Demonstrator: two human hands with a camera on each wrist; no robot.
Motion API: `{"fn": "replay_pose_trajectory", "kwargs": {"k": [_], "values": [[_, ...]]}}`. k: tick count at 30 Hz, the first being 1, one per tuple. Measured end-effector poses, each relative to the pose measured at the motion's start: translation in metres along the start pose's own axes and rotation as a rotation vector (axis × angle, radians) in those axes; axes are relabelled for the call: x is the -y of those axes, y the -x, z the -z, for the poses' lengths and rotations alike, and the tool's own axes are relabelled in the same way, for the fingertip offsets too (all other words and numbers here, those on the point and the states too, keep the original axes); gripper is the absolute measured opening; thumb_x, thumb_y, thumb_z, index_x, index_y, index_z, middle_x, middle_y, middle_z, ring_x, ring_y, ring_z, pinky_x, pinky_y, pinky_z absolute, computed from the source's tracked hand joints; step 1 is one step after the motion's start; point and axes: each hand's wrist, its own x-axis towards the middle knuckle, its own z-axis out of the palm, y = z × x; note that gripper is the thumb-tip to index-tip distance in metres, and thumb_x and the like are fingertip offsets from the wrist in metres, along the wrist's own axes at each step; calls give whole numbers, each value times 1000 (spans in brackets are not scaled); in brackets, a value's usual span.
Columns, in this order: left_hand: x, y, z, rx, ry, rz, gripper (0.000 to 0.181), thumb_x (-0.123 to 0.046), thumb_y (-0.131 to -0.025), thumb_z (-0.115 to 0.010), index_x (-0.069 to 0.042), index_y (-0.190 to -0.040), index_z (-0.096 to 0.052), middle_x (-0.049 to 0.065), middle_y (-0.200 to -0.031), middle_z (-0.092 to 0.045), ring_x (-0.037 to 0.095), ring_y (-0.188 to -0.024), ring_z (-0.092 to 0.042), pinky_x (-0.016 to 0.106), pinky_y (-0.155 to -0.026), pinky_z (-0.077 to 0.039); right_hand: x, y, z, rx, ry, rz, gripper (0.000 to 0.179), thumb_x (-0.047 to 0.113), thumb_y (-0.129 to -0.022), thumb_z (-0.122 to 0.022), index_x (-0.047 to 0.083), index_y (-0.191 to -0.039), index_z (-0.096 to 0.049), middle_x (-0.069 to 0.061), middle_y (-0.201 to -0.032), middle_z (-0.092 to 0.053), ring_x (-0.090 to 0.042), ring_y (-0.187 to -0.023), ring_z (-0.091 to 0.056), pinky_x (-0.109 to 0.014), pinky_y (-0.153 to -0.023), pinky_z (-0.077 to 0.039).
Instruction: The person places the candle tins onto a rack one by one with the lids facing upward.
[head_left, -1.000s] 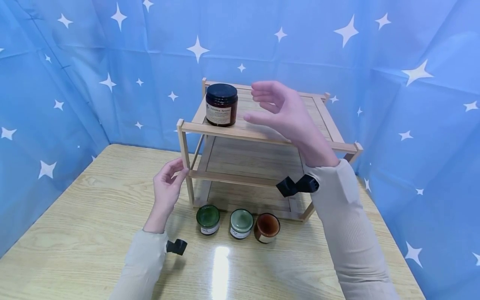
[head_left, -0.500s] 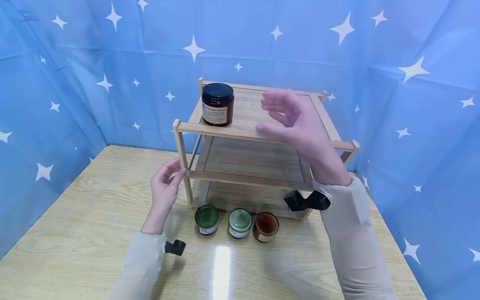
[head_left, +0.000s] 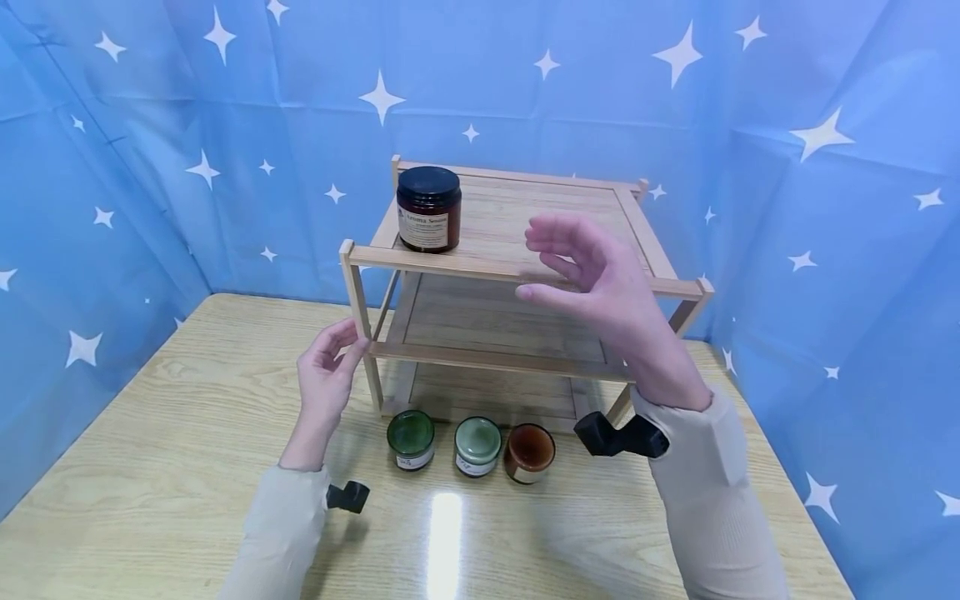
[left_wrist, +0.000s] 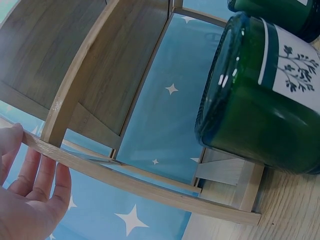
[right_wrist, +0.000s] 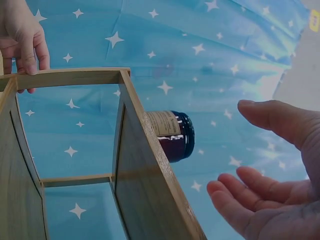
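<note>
My left hand (head_left: 325, 375) grips the front left post of a wooden two-tier shelf rack (head_left: 498, 204); in the left wrist view, the thumb and fingers lie on opposite sides of that post. My right hand (head_left: 607, 279) hovers in front of the rack's top board, thumb apart from loosely bent fingers, holding nothing. On the top tier's left end stands a dark amber jar (head_left: 427, 218) with a black lid and a cream label. The right wrist view shows this jar (right_wrist: 170, 135) well apart from the right hand (right_wrist: 270, 180).
Before the rack, a dark green glass candle jar (head_left: 411, 440), a pale green one (head_left: 477, 446) and a brown one (head_left: 530, 452) stand in a row on the wooden table (head_left: 187, 433). A blue star-patterned curtain (head_left: 300, 108) surrounds the table at the back and sides.
My right hand has moved away from the amber jar, to the right and lower. My left hand keeps its grip on the post. The head view has shifted slightly.
</note>
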Motion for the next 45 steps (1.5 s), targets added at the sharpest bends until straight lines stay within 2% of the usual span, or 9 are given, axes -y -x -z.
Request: {"fn": "replay_pose_trajectory", "kwargs": {"k": [14,24,29,35,45], "values": [[0,1,1,-10,7,10,23,14,-88,-59,17,-111,-57,-11,-93,-67,8,-92,-62,20,-84,-51,-8,23,4,6,19,22,59,-18,-74,-71,-11,-128,-50,-23,-127,-53,-25,-117,-52,-31,-104,-40],[1,1,0,-3,1,12,23,13,-88,-59,16,-111,-58,-11,-94,-67,8,-93,-62,20,-84,-51,-19,44,7,5,12,11,60,-17,-74,-71,-10,-130,-50,-17,-127,-54,-29,-120,-50,-30,-104,-39],[1,1,0,-5,2,10,23,14,-88,-59,17,-111,-57,-11,-93,-67,8,-92,-62,20,-84,-51,-28,54,9,10,25,17,59,-19,-74,-71,-11,-128,-50,-13,-126,-55,-26,-120,-50,-30,-103,-40],[1,0,-1,-6,3,6,23,14,-88,-59,16,-111,-57,-12,-93,-67,7,-92,-62,20,-84,-51,-40,67,13,25,86,-33,58,-14,-76,-72,-8,-129,-50,-13,-127,-55,-21,-119,-52,-27,-101,-42],[1,0,0,-9,11,0,22,14,-88,-59,14,-110,-60,-12,-94,-68,8,-92,-62,21,-84,-51,-67,89,13,44,116,-132,56,-5,-80,-75,-6,-130,-50,-20,-131,-53,-25,-120,-53,-23,-99,-43]]}}
